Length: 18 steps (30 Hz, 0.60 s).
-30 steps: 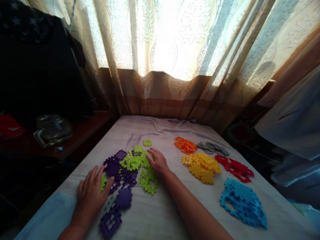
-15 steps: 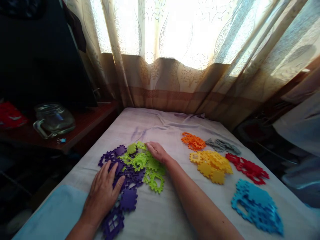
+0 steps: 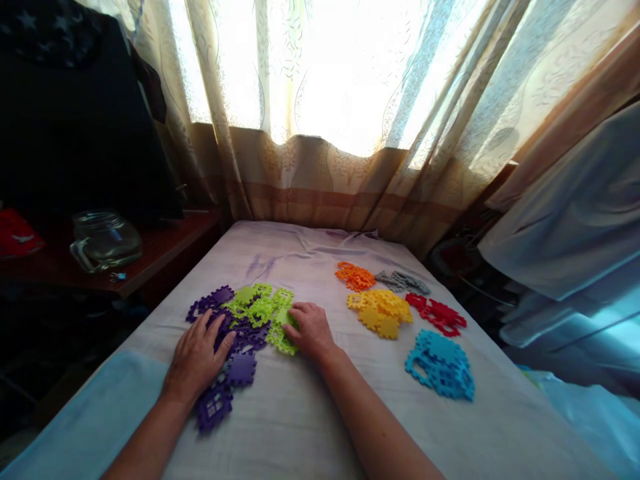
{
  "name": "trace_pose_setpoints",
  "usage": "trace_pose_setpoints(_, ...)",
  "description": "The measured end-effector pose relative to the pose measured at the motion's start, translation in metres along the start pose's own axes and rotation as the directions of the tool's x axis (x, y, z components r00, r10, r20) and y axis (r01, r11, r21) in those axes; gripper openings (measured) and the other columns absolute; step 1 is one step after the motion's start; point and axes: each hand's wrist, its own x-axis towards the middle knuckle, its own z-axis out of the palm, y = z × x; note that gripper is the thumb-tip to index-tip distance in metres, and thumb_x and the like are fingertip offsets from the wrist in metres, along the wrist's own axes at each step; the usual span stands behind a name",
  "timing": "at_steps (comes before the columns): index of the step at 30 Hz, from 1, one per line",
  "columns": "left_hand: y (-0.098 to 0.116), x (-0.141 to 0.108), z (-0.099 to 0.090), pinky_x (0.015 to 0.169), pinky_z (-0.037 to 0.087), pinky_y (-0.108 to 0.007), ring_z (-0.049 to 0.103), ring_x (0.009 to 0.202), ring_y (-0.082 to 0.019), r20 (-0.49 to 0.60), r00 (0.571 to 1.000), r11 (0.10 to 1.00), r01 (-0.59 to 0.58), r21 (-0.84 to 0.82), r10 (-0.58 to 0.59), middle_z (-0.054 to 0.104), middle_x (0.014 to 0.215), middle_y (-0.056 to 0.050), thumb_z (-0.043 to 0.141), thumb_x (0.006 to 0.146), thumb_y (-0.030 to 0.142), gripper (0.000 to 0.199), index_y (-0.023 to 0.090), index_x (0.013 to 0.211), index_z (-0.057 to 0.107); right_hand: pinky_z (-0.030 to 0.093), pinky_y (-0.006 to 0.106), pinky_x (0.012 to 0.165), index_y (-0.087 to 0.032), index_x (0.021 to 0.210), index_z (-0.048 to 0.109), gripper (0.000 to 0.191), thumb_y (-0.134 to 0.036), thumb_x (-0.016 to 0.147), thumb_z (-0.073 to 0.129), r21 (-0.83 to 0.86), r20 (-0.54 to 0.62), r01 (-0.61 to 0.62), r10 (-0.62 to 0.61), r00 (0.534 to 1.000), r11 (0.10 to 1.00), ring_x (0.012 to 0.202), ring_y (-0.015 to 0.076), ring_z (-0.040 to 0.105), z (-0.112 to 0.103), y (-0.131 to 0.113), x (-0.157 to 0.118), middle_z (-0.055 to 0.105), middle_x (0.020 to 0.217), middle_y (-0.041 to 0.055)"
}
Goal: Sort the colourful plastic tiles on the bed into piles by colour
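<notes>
Purple toothed pieces lie in a loose pile on the left of the sheet-covered surface. My left hand rests on their left side, fingers spread. Lime green pieces overlap the purple ones on the right. At the right edge of the green pieces, my right hand touches them with bent fingers; its fingertips are partly hidden, and whether it grips one is unclear. Further right lie separate piles: orange, grey, yellow, red and blue.
A glass jug stands on a dark red wooden desk at the left, near a large black screen. Patterned curtains hang behind the sheet. Pale cloth hangs at the right.
My right hand has moved from the top of the green pieces down to their right side, and those pieces sit closer together. The camera view has shifted to the right.
</notes>
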Motion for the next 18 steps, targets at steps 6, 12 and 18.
trace_pose_setpoints(6, 0.001, 0.002, 0.0, 0.106, 0.04, -0.047, 0.049, 0.13, -0.031, 0.005, 1.0, 1.0, 0.017, -0.008, -0.017, 0.05, 0.143, -0.018, 0.036, 0.09, 0.052, 0.059, 0.014, 0.128, 0.059, 0.047, 0.031, 0.085, -0.024, 0.119, 0.062, 0.044, -0.019, 0.075, 0.066, 0.033, -0.09, -0.139, 0.141, 0.986, 0.99, 0.098, 0.0199, 0.06, 0.003, -0.01, 0.003, 0.062, 0.113, 0.0077)
trace_pose_setpoints(12, 0.003, 0.003, -0.003, 0.106, 0.041, -0.046, 0.051, 0.128, -0.031, -0.017, 1.0, 1.0, 0.008, -0.014, -0.008, 0.051, 0.141, -0.018, 0.035, 0.09, 0.051, 0.058, 0.013, 0.125, 0.061, 0.047, 0.027, 0.079, -0.022, 0.096, 0.066, 0.027, -0.009, 0.077, 0.052, 0.224, -0.338, -0.162, 0.232, 0.912, 0.961, 0.082, 0.0156, 0.06, -0.001, 0.026, -0.002, 0.065, 0.091, 0.0036)
trace_pose_setpoints(18, 0.005, 0.003, -0.006, 0.105, 0.042, -0.045, 0.052, 0.127, -0.03, -0.002, 1.0, 1.0, 0.017, -0.008, -0.017, 0.052, 0.141, -0.017, 0.034, 0.091, 0.051, 0.057, 0.014, 0.126, 0.061, 0.045, 0.029, 0.081, -0.019, 0.089, 0.067, 0.02, -0.01, 0.079, 0.053, 0.035, -0.393, -0.211, 0.207, 0.896, 0.977, 0.088, 0.0197, 0.058, -0.026, 0.067, -0.021, 0.064, 0.093, 0.0077)
